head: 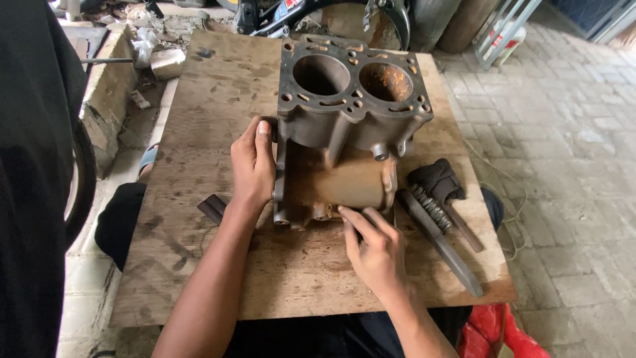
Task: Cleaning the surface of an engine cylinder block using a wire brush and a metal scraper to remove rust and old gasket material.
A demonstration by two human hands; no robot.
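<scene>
On top of a worn plywood board (pixel 218 99) laid across the person's lap sits a rusty two-bore engine cylinder block (pixel 344 132), standing up with the bores facing the camera, roughly centre of the board. One bore looks greyish, the other is properly orange with rust.

Left hand (pixel 253 169) is flat against the block's left side, thumb up near the top corner, fingers wrapped loosely round the edge, more bracing it than gripping. Right hand (pixel 374 248) is down at the front lower edge, index fingertip touching the bottom flange, other fingers curled; it's not holding anything.

Stuff crowding around: just right of the block there's a dark rag (pixel 434 180) bunched up, with a coil spring (pixel 432 207) lying on a long flat metal bar (pixel 440 242) that runs diagonally toward the board's near right corner. That bar sits close beside the right hand. On the left, a small dark metal piece (pixel 213 207) pokes out from under the left wrist.

Off the board: paved brick floor (pixel 570 166) on the right, something red (pixel 493 331) at the bottom right, and rubble along a concrete ledge (pixel 109 86) at the left.
</scene>
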